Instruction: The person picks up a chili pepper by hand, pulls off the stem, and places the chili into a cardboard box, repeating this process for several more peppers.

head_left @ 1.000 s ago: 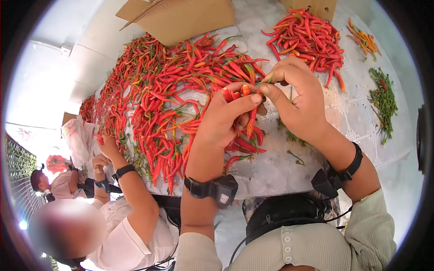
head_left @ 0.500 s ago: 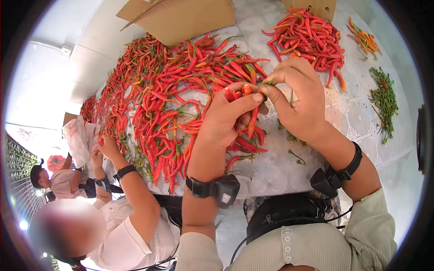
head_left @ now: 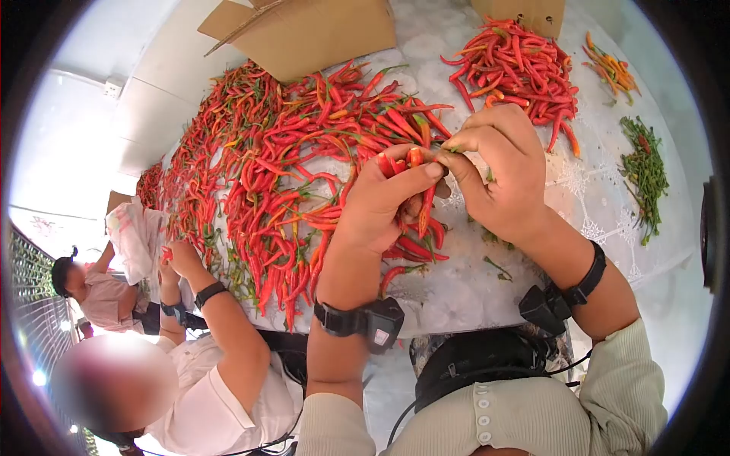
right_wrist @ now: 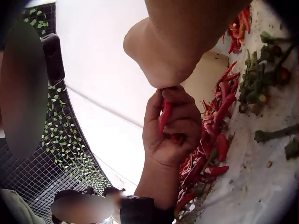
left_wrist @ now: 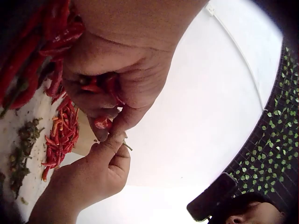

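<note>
My left hand [head_left: 372, 197] grips several red chili peppers [head_left: 415, 156], stemless ends up between thumb and fingers. One of them, a red chili [right_wrist: 165, 116], shows along the fingers in the right wrist view. Close against the left fingertips, my right hand [head_left: 506, 171] pinches a green chili stem [head_left: 455, 147] between thumb and forefinger. From the left wrist view, the stem's thin end [left_wrist: 127, 146] sticks out past the right fingers. Below the left hand lie loose red chilies [head_left: 414, 247] on the pale tabletop [head_left: 456, 304].
A large heap of chilies with stems [head_left: 266, 175] spreads to the left. Beyond the hands lie a pile of red chilies [head_left: 525, 72], some orange chilies [head_left: 610, 68] and green stems [head_left: 643, 178]. A cardboard box [head_left: 327, 34] stands behind. Another person's hand [head_left: 186, 260] works at left.
My right hand dips slightly, its fingertips staying at the left hand's with the stem pinched. The left hand keeps its grip on the chilies. At far left, another person's arm has moved.
</note>
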The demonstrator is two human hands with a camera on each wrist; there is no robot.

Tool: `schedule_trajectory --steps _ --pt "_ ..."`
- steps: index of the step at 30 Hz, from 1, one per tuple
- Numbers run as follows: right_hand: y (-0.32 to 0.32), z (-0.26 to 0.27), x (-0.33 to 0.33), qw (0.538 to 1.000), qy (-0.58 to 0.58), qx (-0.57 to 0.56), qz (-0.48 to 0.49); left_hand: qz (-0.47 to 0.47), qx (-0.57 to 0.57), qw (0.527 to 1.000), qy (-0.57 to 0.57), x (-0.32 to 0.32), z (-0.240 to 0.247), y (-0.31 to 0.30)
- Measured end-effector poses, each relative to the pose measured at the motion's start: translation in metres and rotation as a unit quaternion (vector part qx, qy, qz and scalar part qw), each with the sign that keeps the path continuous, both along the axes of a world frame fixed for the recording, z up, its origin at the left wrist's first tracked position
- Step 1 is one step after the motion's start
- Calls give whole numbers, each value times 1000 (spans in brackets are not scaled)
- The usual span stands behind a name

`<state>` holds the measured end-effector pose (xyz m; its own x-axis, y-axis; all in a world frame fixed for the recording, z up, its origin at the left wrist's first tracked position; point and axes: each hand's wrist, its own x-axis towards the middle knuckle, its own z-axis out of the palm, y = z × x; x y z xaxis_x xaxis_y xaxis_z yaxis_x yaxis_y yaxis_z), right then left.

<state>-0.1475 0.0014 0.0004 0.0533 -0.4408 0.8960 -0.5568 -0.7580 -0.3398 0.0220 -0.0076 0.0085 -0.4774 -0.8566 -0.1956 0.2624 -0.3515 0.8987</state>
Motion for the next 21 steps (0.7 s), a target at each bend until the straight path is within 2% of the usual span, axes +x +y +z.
schedule_trajectory --steps 3,6,10,12,13,16,17,21 --pt "-3 2 -4 999 12 -25 -31 30 -5 999 -15 -2 -2 3" --pt "-4 -1 -6 995 -64 72 -27 51 -13 999 2 -2 -3 4" --pt "-8 -5 -9 981 -97 168 11 53 -7 998 44 3 -3 1" --pt "-10 -12 -11 974 -97 199 35 87 3 995 56 2 3 3" --pt "-9 -12 -11 971 -74 224 34 105 9 992 63 2 4 4" --pt "-4 -14 -11 959 6 284 24 65 17 984 166 16 2 -3" --pt "-6 -17 -11 956 40 289 17 93 19 979 178 17 3 -4" --pt "-5 -28 -6 957 152 244 33 59 32 947 315 25 -1 -12"
